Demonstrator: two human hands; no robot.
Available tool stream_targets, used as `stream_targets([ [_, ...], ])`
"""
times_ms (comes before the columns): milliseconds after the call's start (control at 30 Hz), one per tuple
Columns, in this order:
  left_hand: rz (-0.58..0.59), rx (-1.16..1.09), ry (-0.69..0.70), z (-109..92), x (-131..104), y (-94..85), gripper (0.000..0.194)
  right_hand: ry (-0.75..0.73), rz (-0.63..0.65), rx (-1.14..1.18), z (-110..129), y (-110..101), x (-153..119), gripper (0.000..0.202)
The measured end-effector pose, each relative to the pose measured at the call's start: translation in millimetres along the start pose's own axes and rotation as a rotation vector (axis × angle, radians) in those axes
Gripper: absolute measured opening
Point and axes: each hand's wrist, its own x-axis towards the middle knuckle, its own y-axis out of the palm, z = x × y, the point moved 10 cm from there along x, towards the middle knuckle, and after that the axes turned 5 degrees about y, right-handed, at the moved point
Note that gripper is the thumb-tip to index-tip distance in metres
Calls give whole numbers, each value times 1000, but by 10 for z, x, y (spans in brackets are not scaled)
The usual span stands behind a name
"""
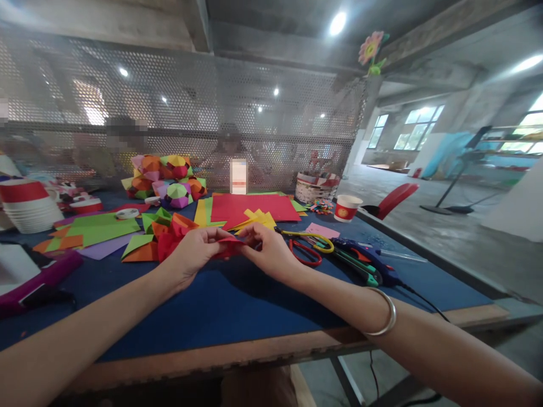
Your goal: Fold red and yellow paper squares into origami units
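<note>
A small piece of red paper (229, 242) is pinched between both hands above the blue tabletop (203, 316). My left hand (197, 249) grips its left side, and my right hand (263, 249) has the right side between thumb and fingers. How the paper is folded is partly hidden by the fingers. Just left of my left hand lie folded paper pieces in red, orange and green (163, 229). Beyond the hands are yellow folded strips (257, 219) on a stack of red sheets (254, 206). Red-handled scissors (306, 254) lie close to my right wrist.
A cutter with a green end (360, 268) and a blue corded tool (371, 260) lie at right. A paper cup (347, 208) and a woven basket (317, 186) stand behind. Finished paper balls (176, 194), stacked cups (29, 203) and green sheets (104, 229) are at left.
</note>
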Motion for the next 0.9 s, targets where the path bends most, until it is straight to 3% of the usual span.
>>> stream_targets([
  [67, 4, -6, -16, -1, -2, 13, 19, 37, 18, 15, -48, 10, 20, 6],
  [267, 33, 45, 10, -35, 8, 60, 31, 44, -14, 11, -78, -23, 35, 6],
  [467, -7, 71, 18, -10, 30, 0, 26, 39, 19, 41, -35, 11, 12, 5],
  [900, 24, 100, 35, 0, 62, 56, 23, 80, 18, 31, -41, 38, 9, 6],
])
